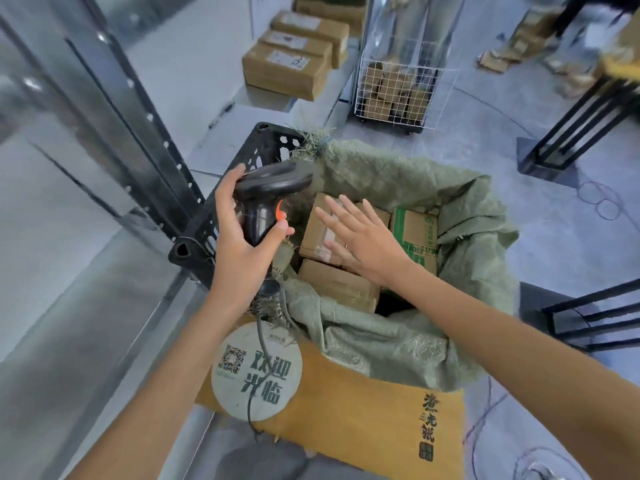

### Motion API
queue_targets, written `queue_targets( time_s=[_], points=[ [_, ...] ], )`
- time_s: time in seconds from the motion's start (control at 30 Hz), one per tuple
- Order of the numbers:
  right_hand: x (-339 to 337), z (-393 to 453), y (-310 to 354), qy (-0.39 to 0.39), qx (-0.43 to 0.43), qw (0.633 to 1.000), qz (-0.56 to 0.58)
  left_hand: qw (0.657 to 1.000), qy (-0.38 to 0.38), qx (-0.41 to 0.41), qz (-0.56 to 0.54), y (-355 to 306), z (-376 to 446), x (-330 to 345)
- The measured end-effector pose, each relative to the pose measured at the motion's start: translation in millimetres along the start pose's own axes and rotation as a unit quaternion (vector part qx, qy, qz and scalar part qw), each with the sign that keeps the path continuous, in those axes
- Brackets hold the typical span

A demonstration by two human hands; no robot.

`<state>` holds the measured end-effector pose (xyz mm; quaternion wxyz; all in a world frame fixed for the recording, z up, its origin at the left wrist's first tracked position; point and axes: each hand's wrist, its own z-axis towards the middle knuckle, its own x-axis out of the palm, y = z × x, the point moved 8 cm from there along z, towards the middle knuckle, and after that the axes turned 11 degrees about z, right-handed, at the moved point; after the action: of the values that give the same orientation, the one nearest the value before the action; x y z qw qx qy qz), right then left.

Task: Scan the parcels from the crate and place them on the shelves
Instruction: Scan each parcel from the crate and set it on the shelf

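Head view: mat [346,410] sticker [256,370] reads 欢迎光临.

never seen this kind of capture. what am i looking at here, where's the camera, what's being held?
There is no robot here. A person wears one wide-angle camera on the head, looking forward and down, so both forearms reach in from the bottom of the picture.

The left hand grips a black barcode scanner with an orange trigger; its cable hangs down. The right hand is open, fingers spread, reaching over a brown parcel; I cannot tell whether it touches it.

The parcels sit in a black crate lined with a green woven sack. One box with green print lies to the right of the brown ones.

On the left is a metal shelf with three parcels already on it. Behind stands a wire cart of boxes.
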<state>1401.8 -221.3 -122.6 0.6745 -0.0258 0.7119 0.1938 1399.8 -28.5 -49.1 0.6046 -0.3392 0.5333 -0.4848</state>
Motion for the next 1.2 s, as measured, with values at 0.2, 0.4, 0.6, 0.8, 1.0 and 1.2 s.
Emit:
queue_targets(
  time_s=[0.2, 0.4, 0.6, 0.8, 1.0, 1.2],
  points=[
    [-48.9, 6.3, 57.9, -0.075, -0.042, 0.995, 0.047, 0.991, -0.115, 0.031, 0.058, -44.9, -48.7, -45.6],
    [-69.0, -10.9, 157.7, -0.099, -0.136, 0.978, 0.121, 0.961, -0.257, 0.003, 0.108, -64.8, -136.3, -108.8],
    [-59.2, -44.4, 268.9, -0.084, -0.252, 0.948, 0.176, 0.920, -0.359, -0.026, 0.153, -84.2, -230.6, -165.9],
    [-35.5, -73.0, 365.0, -0.035, -0.327, 0.919, 0.218, 0.879, -0.438, -0.041, 0.183, -94.9, -300.5, -215.5],
    [-7.9, -110.0, 477.5, 0.022, -0.410, 0.884, 0.223, 0.828, -0.513, -0.055, 0.219, -102.0, -397.6, -270.5],
    [31.9, -181.9, 607.9, 0.084, -0.500, 0.833, 0.220, 0.747, -0.600, -0.080, 0.275, -113.2, -531.7, -329.9]
  ],
)
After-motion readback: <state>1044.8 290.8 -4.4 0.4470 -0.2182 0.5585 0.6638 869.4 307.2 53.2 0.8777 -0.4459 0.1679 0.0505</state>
